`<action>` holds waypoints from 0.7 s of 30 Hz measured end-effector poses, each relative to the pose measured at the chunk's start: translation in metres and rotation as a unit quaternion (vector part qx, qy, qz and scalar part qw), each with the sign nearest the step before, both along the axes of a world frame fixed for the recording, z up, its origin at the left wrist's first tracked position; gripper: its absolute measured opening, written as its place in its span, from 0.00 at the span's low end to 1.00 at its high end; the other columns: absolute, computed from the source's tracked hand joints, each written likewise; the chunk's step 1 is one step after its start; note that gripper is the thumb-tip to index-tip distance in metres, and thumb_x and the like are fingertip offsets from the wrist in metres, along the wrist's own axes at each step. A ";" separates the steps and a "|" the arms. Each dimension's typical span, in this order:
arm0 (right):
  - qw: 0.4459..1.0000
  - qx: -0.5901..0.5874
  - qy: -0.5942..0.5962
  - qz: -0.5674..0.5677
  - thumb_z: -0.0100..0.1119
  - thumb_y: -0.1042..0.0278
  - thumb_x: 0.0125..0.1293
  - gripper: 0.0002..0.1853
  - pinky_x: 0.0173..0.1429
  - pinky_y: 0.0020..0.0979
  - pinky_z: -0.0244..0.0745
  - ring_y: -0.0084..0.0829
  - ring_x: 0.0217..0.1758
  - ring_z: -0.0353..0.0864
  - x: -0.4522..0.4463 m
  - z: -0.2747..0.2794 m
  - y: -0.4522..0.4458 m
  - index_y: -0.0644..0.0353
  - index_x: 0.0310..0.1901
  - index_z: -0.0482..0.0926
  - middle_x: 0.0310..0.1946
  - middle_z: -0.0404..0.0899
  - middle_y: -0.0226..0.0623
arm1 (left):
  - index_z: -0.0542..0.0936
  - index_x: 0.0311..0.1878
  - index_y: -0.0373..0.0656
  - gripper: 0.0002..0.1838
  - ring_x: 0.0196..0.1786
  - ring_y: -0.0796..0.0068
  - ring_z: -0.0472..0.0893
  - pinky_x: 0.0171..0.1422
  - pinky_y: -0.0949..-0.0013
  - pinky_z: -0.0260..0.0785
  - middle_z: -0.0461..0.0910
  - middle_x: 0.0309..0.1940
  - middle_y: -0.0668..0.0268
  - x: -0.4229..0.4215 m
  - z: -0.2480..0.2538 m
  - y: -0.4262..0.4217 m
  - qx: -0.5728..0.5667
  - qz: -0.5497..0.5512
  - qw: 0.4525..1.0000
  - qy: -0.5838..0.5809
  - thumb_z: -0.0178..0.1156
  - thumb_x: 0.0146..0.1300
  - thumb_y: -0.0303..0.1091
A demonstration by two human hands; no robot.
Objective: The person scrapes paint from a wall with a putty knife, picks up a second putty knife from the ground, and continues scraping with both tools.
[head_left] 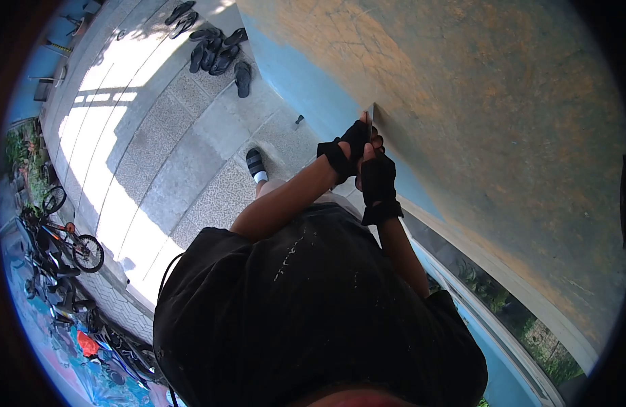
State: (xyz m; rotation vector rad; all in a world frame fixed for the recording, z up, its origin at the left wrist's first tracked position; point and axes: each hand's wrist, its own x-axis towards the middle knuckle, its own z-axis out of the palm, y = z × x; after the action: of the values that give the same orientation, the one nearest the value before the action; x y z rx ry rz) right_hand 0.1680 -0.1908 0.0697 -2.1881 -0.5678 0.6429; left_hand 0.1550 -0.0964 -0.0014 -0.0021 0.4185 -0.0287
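Both hands wear black fingerless gloves and are together at a wall [462, 122] with patchy orange-brown and grey over light blue. A thin flat metal blade [370, 121] stands with its edge against the wall surface. My left hand [354, 144] is closed round the blade's near side. Just beside it, my right hand [378, 173] is closed on the same tool from below, its fingers near the blade. The tool's handle is hidden by the hands.
Several black sandals [217, 53] lie on the paved floor [184, 149] near the wall's far end. A small dark object [299, 119] lies by the wall base. Bicycles [72, 237] and motorbikes stand at the left. A window ledge [489, 319] runs at lower right.
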 end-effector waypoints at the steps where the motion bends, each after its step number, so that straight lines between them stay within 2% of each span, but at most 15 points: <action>1: 1.000 0.007 0.012 -0.015 0.47 0.54 0.73 0.21 0.31 0.36 0.70 0.38 0.25 0.80 0.001 -0.002 0.004 0.64 0.33 0.80 0.21 0.79 0.42 | 0.64 0.21 0.50 0.32 0.31 0.64 0.69 0.36 0.64 0.64 0.64 0.18 0.68 0.001 0.000 0.003 -0.003 0.005 1.000 0.010 0.42 0.67 0.69; 5: 0.998 -0.008 0.044 -0.035 0.48 0.54 0.73 0.20 0.30 0.34 0.70 0.36 0.25 0.79 0.003 -0.016 -0.016 0.64 0.33 0.80 0.21 0.79 0.41 | 0.64 0.21 0.50 0.32 0.31 0.64 0.68 0.36 0.64 0.64 0.64 0.18 0.68 0.006 0.002 -0.010 0.030 0.010 0.999 0.030 0.42 0.67 0.69; 7: 0.995 0.066 0.041 -0.055 0.49 0.55 0.73 0.20 0.31 0.34 0.70 0.36 0.25 0.80 -0.001 -0.010 -0.022 0.64 0.34 0.80 0.22 0.79 0.41 | 0.63 0.21 0.51 0.32 0.30 0.65 0.68 0.35 0.64 0.63 0.64 0.17 0.69 0.005 0.009 -0.015 -0.002 -0.026 1.000 0.011 0.43 0.67 0.70; 8: 0.981 0.066 0.155 -0.094 0.49 0.55 0.72 0.20 0.32 0.35 0.70 0.37 0.26 0.80 0.003 -0.004 -0.022 0.64 0.35 0.80 0.22 0.79 0.40 | 0.63 0.21 0.51 0.32 0.30 0.65 0.68 0.35 0.64 0.63 0.64 0.17 0.69 0.006 0.009 -0.010 0.001 -0.023 1.000 0.010 0.43 0.67 0.70; 9: 0.981 0.067 0.155 -0.092 0.49 0.55 0.72 0.20 0.32 0.35 0.70 0.37 0.26 0.80 0.004 -0.003 -0.015 0.64 0.35 0.80 0.22 0.79 0.40 | 0.64 0.21 0.51 0.32 0.30 0.65 0.68 0.35 0.64 0.64 0.64 0.17 0.69 0.007 0.009 -0.003 0.013 -0.008 1.000 0.026 0.42 0.67 0.70; 11: 1.000 -0.007 0.006 -0.008 0.48 0.54 0.73 0.20 0.32 0.36 0.71 0.37 0.26 0.80 0.005 0.002 0.005 0.64 0.36 0.80 0.22 0.79 0.40 | 0.64 0.22 0.52 0.32 0.30 0.65 0.69 0.36 0.64 0.65 0.64 0.17 0.69 0.008 0.006 0.005 0.035 0.016 0.998 0.057 0.42 0.67 0.71; 12: 1.000 -0.007 0.004 -0.010 0.48 0.54 0.73 0.20 0.32 0.36 0.71 0.37 0.26 0.80 0.007 -0.003 0.008 0.64 0.36 0.80 0.22 0.79 0.40 | 0.64 0.22 0.52 0.31 0.30 0.65 0.69 0.37 0.64 0.66 0.64 0.18 0.69 0.004 0.003 0.010 0.006 0.035 0.999 0.037 0.40 0.68 0.69; 14: 1.000 0.005 -0.018 0.009 0.48 0.52 0.74 0.19 0.25 0.24 0.66 0.20 0.22 0.73 0.006 -0.018 0.004 0.62 0.38 0.77 0.18 0.71 0.26 | 0.64 0.22 0.52 0.31 0.30 0.65 0.70 0.37 0.64 0.66 0.64 0.18 0.69 0.007 0.004 0.008 0.016 0.019 0.999 0.035 0.40 0.68 0.69; 16: 0.999 0.030 0.035 -0.028 0.48 0.52 0.74 0.19 0.23 0.23 0.63 0.19 0.20 0.72 -0.001 -0.026 -0.014 0.61 0.36 0.77 0.18 0.72 0.26 | 0.64 0.22 0.52 0.31 0.31 0.65 0.71 0.36 0.65 0.66 0.65 0.18 0.69 0.001 0.010 0.001 0.042 -0.008 0.998 0.035 0.40 0.69 0.68; 18: 0.990 0.045 0.116 -0.061 0.48 0.51 0.74 0.20 0.18 0.24 0.60 0.18 0.16 0.69 0.002 -0.011 -0.017 0.60 0.32 0.76 0.18 0.72 0.26 | 0.64 0.21 0.52 0.31 0.31 0.65 0.71 0.36 0.65 0.66 0.65 0.18 0.68 0.009 -0.010 -0.010 0.045 -0.004 0.999 0.002 0.41 0.69 0.68; 19: 0.990 0.046 0.118 -0.057 0.48 0.51 0.74 0.20 0.18 0.24 0.60 0.18 0.16 0.69 0.002 -0.013 -0.013 0.60 0.32 0.76 0.18 0.72 0.26 | 0.64 0.21 0.52 0.31 0.31 0.65 0.71 0.36 0.65 0.66 0.65 0.18 0.68 0.006 -0.004 -0.009 0.043 -0.003 0.999 -0.029 0.41 0.68 0.68; 21: 0.996 0.042 0.075 -0.032 0.48 0.52 0.74 0.20 0.21 0.25 0.62 0.20 0.18 0.71 0.004 -0.019 -0.007 0.61 0.32 0.76 0.17 0.71 0.26 | 0.64 0.21 0.52 0.32 0.31 0.65 0.71 0.35 0.66 0.66 0.65 0.18 0.68 -0.001 0.004 0.000 0.018 -0.015 1.000 0.005 0.41 0.68 0.69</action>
State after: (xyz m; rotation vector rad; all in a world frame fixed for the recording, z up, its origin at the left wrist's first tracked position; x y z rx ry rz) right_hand 0.1719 -0.1981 0.0511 -2.0506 -0.4370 0.7297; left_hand 0.1543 -0.0965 0.0025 0.0385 0.4284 -0.0507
